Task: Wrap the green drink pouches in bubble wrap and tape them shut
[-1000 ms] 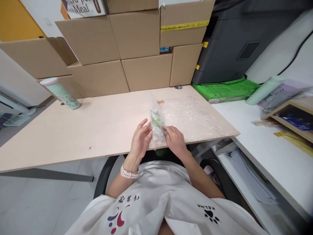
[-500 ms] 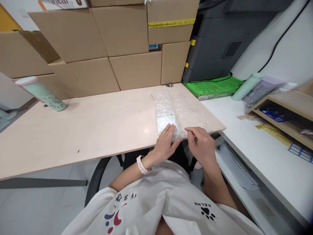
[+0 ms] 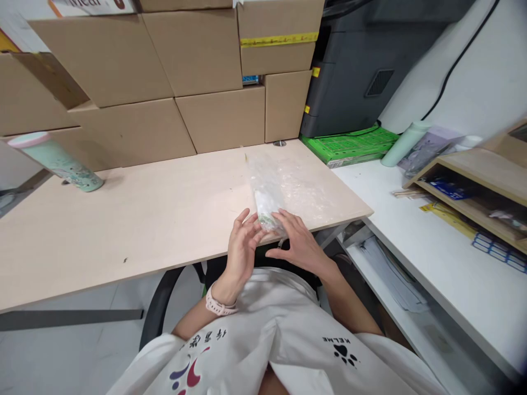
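Observation:
A clear sheet of bubble wrap (image 3: 307, 184) lies flat near the right end of the wooden tabletop (image 3: 177, 203). On its left part is a wrapped whitish item (image 3: 265, 200) with a hint of green at the near end; its kind is hidden by the plastic. My left hand (image 3: 242, 244) is at the item's near left edge, palm turned toward it, fingers apart and slightly curled. My right hand (image 3: 298, 241) rests its fingertips on the item's near right side, with the thumb spread away. Neither hand is closed round anything.
Cardboard boxes (image 3: 222, 118) are stacked along the back. A mint tumbler (image 3: 61, 162) stands at the left. To the right are a green box (image 3: 349, 145) under a dark grey machine (image 3: 349, 71), another mint bottle (image 3: 405, 144) and a wooden organizer (image 3: 473, 186) on a white desk (image 3: 432, 247).
My left hand has moved off the top of the item to its left side and turned palm inward. My right hand has shifted left onto the item and its fingers have opened.

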`<control>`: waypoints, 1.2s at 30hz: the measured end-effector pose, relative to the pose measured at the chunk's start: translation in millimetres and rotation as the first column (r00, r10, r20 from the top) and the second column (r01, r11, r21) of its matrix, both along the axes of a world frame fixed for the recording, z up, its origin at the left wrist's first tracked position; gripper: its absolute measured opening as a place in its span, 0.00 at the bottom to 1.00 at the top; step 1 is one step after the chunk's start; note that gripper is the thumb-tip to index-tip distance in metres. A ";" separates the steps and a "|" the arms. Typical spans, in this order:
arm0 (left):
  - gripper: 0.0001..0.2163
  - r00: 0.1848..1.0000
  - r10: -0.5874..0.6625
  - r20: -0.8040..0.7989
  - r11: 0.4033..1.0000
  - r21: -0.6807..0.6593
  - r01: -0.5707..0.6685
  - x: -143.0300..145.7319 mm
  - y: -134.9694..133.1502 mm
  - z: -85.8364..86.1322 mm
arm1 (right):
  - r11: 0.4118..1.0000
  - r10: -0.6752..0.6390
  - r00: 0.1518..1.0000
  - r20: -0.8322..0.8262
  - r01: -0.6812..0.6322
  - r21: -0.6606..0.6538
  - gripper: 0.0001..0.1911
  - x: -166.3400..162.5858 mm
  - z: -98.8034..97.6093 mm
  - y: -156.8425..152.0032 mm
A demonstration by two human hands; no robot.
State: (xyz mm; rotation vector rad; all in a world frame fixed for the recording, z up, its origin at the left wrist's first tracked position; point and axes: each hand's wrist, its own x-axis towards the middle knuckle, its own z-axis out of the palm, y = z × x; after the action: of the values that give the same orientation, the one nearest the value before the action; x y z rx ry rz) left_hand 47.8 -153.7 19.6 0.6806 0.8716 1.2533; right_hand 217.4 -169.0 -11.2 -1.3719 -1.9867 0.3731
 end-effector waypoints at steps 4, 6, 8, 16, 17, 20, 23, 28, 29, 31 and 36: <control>0.16 0.996 -0.069 -0.056 0.959 0.271 0.082 3.5 -11.1 11.1 | 0.985 -0.172 0.948 -0.268 0.161 -0.061 0.35 -18.9 -0.1 -0.1; 0.15 0.965 -0.156 -0.210 0.878 0.418 0.233 11.4 -10.9 12.4 | 0.959 -0.284 0.877 -0.388 0.254 -0.128 0.25 -17.4 -7.1 6.2; 0.16 0.900 -0.173 -0.401 0.771 0.513 0.377 23.2 -7.1 10.4 | 0.942 -0.336 0.837 -0.432 0.292 -0.167 0.20 -8.1 -16.2 15.2; 0.25 0.718 -0.006 -0.696 0.578 0.583 0.571 64.5 14.9 -20.9 | 0.807 -0.589 0.794 -0.152 0.588 -0.052 0.14 40.5 -17.4 23.5; 0.26 0.700 0.008 -0.714 0.563 0.582 0.588 66.6 17.5 -25.6 | 0.792 -0.603 0.783 -0.155 0.610 0.001 0.15 44.2 -15.8 20.6; 0.27 0.647 0.058 -0.760 0.497 0.584 0.642 67.8 26.6 -39.9 | 0.790 -0.584 0.774 -0.243 0.611 0.048 0.19 51.7 -16.7 10.9; 0.25 0.590 0.095 -0.802 0.408 0.572 0.712 56.5 38.4 -51.9 | 0.811 -0.563 0.737 -0.374 0.580 -0.079 0.16 52.4 -24.7 -0.7; 0.22 0.574 0.162 -0.803 0.271 0.595 0.756 9.7 49.9 -61.8 | 0.808 -0.544 0.703 -0.459 0.291 -0.513 0.28 38.2 -32.5 -21.1; 0.21 0.587 0.161 -0.794 0.243 0.608 0.756 0.1 47.9 -63.2 | 0.791 -0.515 0.708 -0.483 0.176 -0.586 0.30 33.4 -32.2 -24.0; 0.21 0.605 0.152 -0.781 0.197 0.624 0.756 -14.8 38.6 -65.2 | 0.760 -0.441 0.672 -0.595 -0.074 -0.646 0.31 22.9 -31.2 -28.3; 0.18 0.632 -0.003 -0.775 0.245 0.612 0.752 -26.0 0.8 -44.4 | 0.757 -0.358 0.574 -0.737 -0.284 -0.589 0.23 -1.1 -36.5 -31.9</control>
State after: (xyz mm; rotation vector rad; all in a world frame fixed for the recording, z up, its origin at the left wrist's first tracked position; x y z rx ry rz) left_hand 21.8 -153.0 -24.8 2.2983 0.2980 0.8682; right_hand 216.3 -200.9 -47.7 -1.2375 -0.9976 1.5281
